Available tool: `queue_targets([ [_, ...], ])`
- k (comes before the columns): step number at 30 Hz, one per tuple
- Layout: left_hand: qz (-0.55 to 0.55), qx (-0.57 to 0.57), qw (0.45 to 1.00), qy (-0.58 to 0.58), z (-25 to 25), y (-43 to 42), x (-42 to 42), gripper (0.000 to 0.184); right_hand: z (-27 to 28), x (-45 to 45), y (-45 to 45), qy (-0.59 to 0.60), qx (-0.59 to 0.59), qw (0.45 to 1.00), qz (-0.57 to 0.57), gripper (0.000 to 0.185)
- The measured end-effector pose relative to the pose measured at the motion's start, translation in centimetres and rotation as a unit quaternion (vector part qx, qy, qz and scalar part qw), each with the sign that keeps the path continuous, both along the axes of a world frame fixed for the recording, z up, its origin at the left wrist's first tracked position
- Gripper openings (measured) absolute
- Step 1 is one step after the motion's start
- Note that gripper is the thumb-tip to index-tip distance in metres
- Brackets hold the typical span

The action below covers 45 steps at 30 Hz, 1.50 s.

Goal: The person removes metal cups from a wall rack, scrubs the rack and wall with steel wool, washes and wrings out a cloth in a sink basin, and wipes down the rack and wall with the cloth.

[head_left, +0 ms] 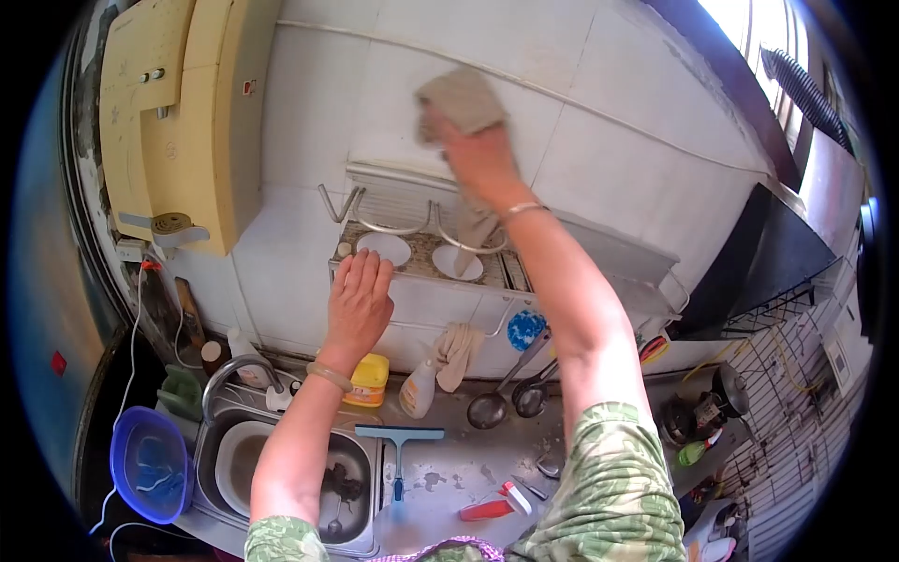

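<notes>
My right hand (pixel 479 159) is closed on a folded beige cloth (pixel 465 98), held up at the white tiled wall (pixel 318 112) above a metal wall rack (pixel 426 272). Hand and cloth are blurred. My left hand (pixel 361 304) has its fingers bent over the rack's front edge, near one of the two round holes. A beige strip (pixel 476 223), perhaps cloth, shows at the rack behind my right forearm; its upper end is hidden.
Below lie a sink (pixel 373 468) and a steel counter (pixel 449 478) with a squeegee (pixel 399 450), a red spray bottle (pixel 487 507) and a white spray bottle (pixel 418 391). Ladles (pixel 487 409) hang beneath the rack. A yellow water heater (pixel 201 122) hangs left; a blue basin (pixel 153 464) stands below.
</notes>
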<state>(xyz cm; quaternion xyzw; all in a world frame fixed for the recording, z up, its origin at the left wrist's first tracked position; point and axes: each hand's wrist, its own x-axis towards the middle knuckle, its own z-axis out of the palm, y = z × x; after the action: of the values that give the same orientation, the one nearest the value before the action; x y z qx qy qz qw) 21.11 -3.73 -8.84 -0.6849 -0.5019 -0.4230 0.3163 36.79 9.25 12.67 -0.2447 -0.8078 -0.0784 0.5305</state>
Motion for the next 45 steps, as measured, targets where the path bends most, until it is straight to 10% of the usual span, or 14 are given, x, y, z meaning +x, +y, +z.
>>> queue_targets([
  [5, 0.005, 0.013, 1.0, 0.004, -0.3, 0.4, -0.2, 0.051, -0.6, 13.4, 0.2, 0.108, 0.05, 0.968, -0.22, 0.06],
  [10, -0.009, 0.021, 1.0, -0.016, -0.3, 0.1, 0.3, 0.051, -2.0, 23.0, 7.0, 0.307, 0.157, 0.803, -0.486, 0.057],
  [15, -0.019, 0.01, 0.999, -0.037, -0.8, 0.9, 0.7, 0.053, -2.1, 9.6, 4.1, 0.062, 0.251, 0.905, -0.337, 0.058],
  [17, -0.012, 0.027, 0.999, -0.02, -1.0, 1.2, 0.3, 0.054, -0.9, 4.3, -0.1, -0.107, 0.052, 0.965, -0.233, 0.055],
  [21, -0.013, 0.03, 0.999, -0.022, -1.1, 1.4, 0.6, 0.055, 0.9, 0.0, 0.3, -0.174, 0.335, 0.921, -0.093, 0.03],
  [26, 0.004, 0.05, 0.998, -0.029, -0.7, 1.5, 1.2, 0.052, 1.7, -6.9, 1.3, -0.334, 0.182, 0.906, -0.186, 0.023],
  [32, -0.002, 0.027, 1.0, 0.002, -0.8, 1.2, -0.1, 0.049, 2.0, -6.0, 3.2, -0.22, 0.372, 0.897, -0.096, 0.022],
  [36, -0.002, 0.022, 1.0, 0.002, -0.8, 1.0, -0.3, 0.048, 5.3, -2.4, -2.0, 0.081, -0.021, 0.992, 0.094, 0.048],
  [41, -0.009, 0.039, 0.999, -0.02, -0.9, 1.2, 0.1, 0.048, 12.1, 6.1, -3.6, 0.09, 0.3, 0.933, -0.18, 0.038],
  [45, -0.022, 0.038, 0.999, -0.009, -0.7, 0.8, -0.1, 0.049, 14.3, 11.4, 3.0, 0.156, 0.339, 0.875, -0.308, 0.044],
])
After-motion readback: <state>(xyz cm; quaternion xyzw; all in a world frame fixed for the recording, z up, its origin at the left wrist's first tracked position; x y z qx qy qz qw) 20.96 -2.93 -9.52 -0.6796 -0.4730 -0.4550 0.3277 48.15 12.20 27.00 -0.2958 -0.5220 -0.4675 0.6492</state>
